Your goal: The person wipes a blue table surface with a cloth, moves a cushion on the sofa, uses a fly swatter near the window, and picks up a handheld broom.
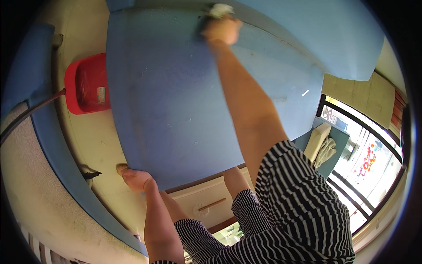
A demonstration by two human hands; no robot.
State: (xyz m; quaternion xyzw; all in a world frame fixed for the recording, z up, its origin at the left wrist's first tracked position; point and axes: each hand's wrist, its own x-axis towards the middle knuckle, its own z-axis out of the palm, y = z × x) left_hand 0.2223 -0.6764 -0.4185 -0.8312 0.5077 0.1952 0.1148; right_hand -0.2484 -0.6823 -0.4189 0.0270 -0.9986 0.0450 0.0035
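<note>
A broad blue padded surface [171,99] lies before me, with small scuffs and a short white mark near its right side. My right hand [222,31] reaches to its far edge and grips a whitish cloth [221,10]; both are blurred. My left hand [137,180] is at the near left corner of the surface, its fingers curled. Whether it grips the corner or holds something is hidden. A tan rounded item [122,168] shows just beyond that hand, too little of it to name.
A red plastic basin [71,85] with a label inside stands on the pale floor [89,138] at the left. A dark pole [43,102] reaches its rim. A blue upright panel [316,29] rises behind the surface. Cloths [324,151] lie by the window [366,158] at the right.
</note>
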